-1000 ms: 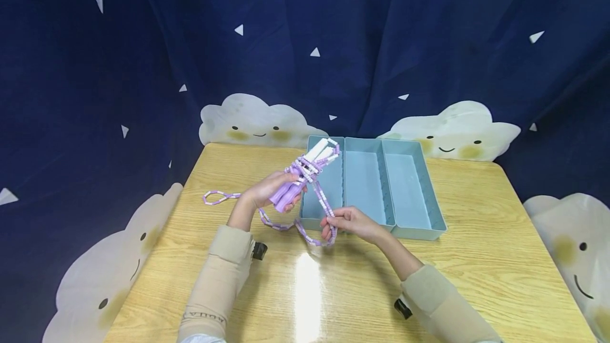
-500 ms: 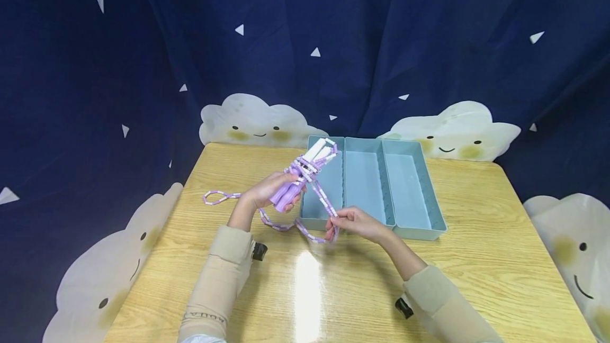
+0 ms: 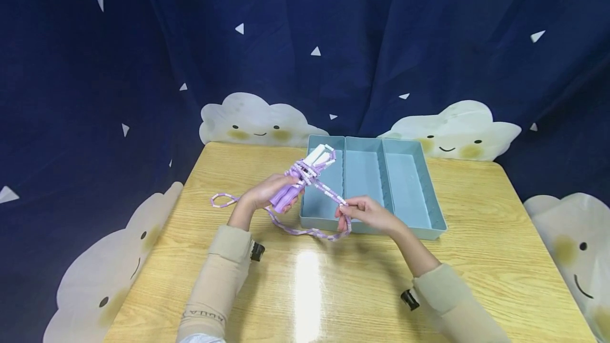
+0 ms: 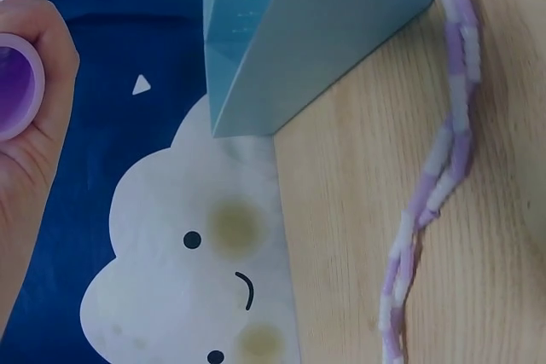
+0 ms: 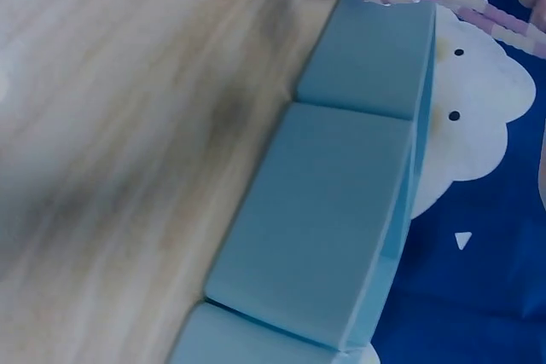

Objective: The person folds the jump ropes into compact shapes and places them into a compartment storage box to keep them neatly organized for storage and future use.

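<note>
Left hand (image 3: 267, 192) – fingers curled round purple-and-white plastic handles (image 3: 287, 195), raised above the pale wooden bench (image 3: 481, 216). Purple-and-white beaded rope (image 3: 330, 192) wound about them; right hand (image 3: 369, 214) pinches its strand – beside three light-blue rectangular plastic bins (image 3: 367, 171).

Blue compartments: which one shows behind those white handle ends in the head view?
The leftmost blue compartment: the white handle ends overlap it alone, while the middle compartment and rightmost compartment lie to their right.
</note>
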